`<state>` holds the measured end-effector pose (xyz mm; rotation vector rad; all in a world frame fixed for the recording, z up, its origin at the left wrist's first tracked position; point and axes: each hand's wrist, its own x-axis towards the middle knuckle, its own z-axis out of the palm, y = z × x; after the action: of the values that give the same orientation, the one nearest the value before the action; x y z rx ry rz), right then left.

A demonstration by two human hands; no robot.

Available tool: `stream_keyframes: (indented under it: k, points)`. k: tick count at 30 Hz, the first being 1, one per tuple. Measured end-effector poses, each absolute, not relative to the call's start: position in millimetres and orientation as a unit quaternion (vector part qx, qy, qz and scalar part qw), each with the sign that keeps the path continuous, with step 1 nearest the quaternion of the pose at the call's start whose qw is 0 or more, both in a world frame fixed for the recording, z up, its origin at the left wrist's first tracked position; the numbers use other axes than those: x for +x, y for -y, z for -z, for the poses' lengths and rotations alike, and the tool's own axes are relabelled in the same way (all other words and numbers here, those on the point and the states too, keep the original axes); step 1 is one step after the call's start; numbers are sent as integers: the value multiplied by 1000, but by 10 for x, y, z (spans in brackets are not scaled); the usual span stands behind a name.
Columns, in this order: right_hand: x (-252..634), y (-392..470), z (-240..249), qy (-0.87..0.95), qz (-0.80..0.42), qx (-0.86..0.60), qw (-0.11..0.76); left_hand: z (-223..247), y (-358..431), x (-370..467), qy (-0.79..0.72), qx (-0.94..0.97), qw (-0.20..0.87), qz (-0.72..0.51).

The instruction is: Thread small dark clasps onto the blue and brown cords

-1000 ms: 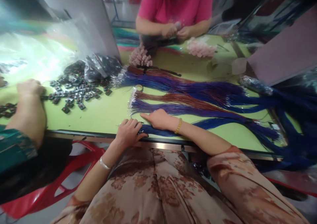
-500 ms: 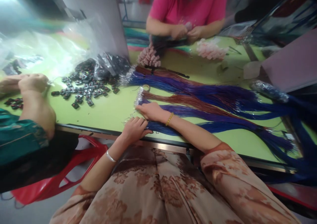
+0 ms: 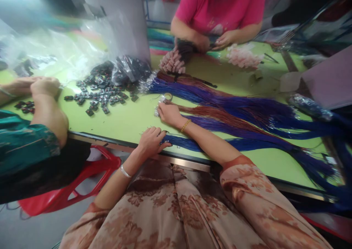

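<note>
My left hand (image 3: 151,142) is closed over the silvery ends of a bundle of blue wires (image 3: 187,143) near the table's front edge. Further back, my right hand (image 3: 171,115) bends its fingers down onto the ends of the brown wires (image 3: 209,112), next to a cluster of silvery wire tips (image 3: 160,104). Its fingertips are partly hidden. Purple wires (image 3: 211,123) run to the right beneath my right wrist. Behind my right hand lies a roll of tape (image 3: 167,96).
A larger bundle of blue and brown wires (image 3: 231,100) lies behind. Small black parts (image 3: 103,95) are heaped at left beside a plastic bag (image 3: 130,69). Co-workers' hands (image 3: 45,85) are at the left and across the table, near pale pink connectors (image 3: 172,62).
My right hand has moved back from the purple wires to the brown wires' ends. My left hand stays on the blue wires. The view has shifted slightly; the co-worker opposite has moved their hands.
</note>
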<state>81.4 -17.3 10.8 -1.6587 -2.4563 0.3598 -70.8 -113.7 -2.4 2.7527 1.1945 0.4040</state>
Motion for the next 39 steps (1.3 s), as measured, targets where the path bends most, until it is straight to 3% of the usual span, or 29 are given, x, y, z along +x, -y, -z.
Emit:
stream_keyframes:
  k: [3,8,12,15,20,27,34,39]
  points:
    - [883,144,-132,826,-157,-530,112,-71,1148,-790,-423,859,152,-246]
    - [1083,287,-315,795,-302,-450,273,-186,1201,-991,-508,666,300,-455]
    - [1064,622,-511,738,-497,-339,307,-240,1275,-972,-507,535,464,-491]
    - [961,899,-588,707,-540,-327,319,-302,1346,-872,-495,489,520,-495]
    - [876,1171,-547,659,-530,-379,376,-428,1477,-750,-487,444,569,-493]
    - [922,1264,-492,755,-411,-325,395,-488,1598,-661,-477,340,629,-511]
    - [913,1270,-495,691,-526,-355,347,-419,1724,-606,-512,416,540,-523]
    - [935,1279,-447,631,-592,-368,341,-449,1782,-593,-460,439,580,-510]
